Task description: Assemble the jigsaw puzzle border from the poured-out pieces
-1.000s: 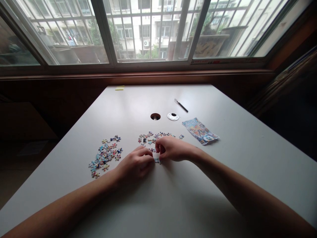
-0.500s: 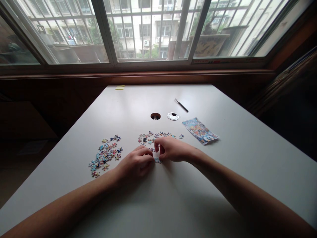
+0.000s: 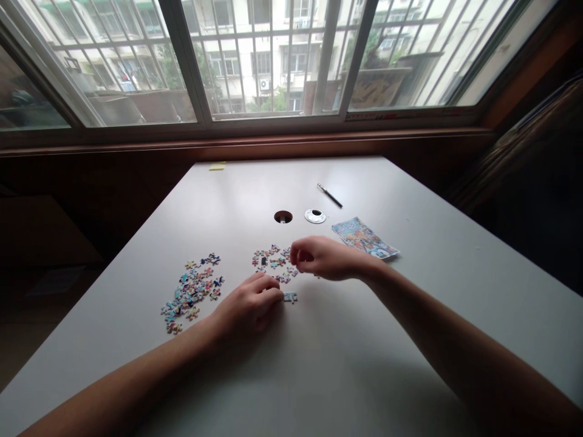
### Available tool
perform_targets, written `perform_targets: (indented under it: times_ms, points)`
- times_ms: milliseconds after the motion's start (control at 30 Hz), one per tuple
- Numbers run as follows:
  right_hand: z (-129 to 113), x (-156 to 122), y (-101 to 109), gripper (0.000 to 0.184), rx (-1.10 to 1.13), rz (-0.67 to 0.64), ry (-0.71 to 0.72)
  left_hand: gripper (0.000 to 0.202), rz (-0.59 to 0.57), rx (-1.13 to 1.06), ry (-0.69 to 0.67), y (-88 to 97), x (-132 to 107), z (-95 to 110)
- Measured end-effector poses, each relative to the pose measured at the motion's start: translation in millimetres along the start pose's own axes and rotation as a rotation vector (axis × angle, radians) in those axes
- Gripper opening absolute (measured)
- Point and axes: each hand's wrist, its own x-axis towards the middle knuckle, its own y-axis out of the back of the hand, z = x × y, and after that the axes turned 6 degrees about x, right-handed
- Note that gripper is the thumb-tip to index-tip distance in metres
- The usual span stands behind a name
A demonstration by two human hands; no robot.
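Observation:
Small light-blue jigsaw puzzle pieces (image 3: 290, 297), seemingly joined, lie flat on the white table. My left hand (image 3: 250, 300) rests on the table with curled fingers, its thumb and fingertips holding their left end. Above the far group of loose puzzle pieces (image 3: 274, 263) is my right hand (image 3: 325, 258), its thumb and fingers drawn together in a pinch. Whatever its fingertips may hold is too small or hidden to make out. The right hand covers the right part of that group. Left of my left hand spreads a larger pile of puzzle pieces (image 3: 194, 291).
A colourful picture sheet (image 3: 364, 237) lies beyond my right forearm. Farther back are a black pen (image 3: 330, 196), a round silver cover (image 3: 315, 216) and a cable hole (image 3: 283, 217) in the table (image 3: 291, 376). Yellow tape (image 3: 217, 165) marks the far left edge.
My right hand has moved from the light-blue pieces away and up to the far group, uncovering their right end. My left hand stays in place. The view has shifted slightly.

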Motion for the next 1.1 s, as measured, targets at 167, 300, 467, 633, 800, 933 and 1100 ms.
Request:
perform_targets:
  times_ms: [167, 300, 467, 633, 800, 933, 1100]
  points:
    - [35.3, 8.5, 23.0, 0.018, -0.069, 0.309, -0.086, 0.012, 0.214, -0.023, 0.192, 4.5, 1.1, -0.6]
    - [41.7, 11.8, 21.2, 0.02, -0.063, 0.279, -0.014, 0.008, 0.375, -0.051, 0.439, 8.7, 1.1, -3.8]
    - [33.6, 11.2, 15.7, 0.022, -0.059, 0.185, 0.018, 0.007, 0.406, -0.074, 0.485, 9.4, 1.5, -4.7]
    - [38.6, 12.4, 17.4, 0.024, -0.096, 0.218, -0.017, 0.006, 0.386, -0.074, 0.49, 9.5, 1.8, -4.8]
    - [46.3, 13.0, 22.0, 0.028, -0.142, 0.253, -0.104, 0.006, 0.37, -0.101, 0.489, 8.6, 1.1, -6.3]
    - [52.2, 12.9, 28.2, 0.029, -0.152, 0.21, -0.19, 0.006, 0.359, -0.099, 0.478, 7.3, 1.1, -7.2]
    - [56.7, 11.6, 33.4, 0.022, -0.17, 0.14, -0.263, 0.006, 0.355, -0.097, 0.473, 7.4, 0.5, -6.8]
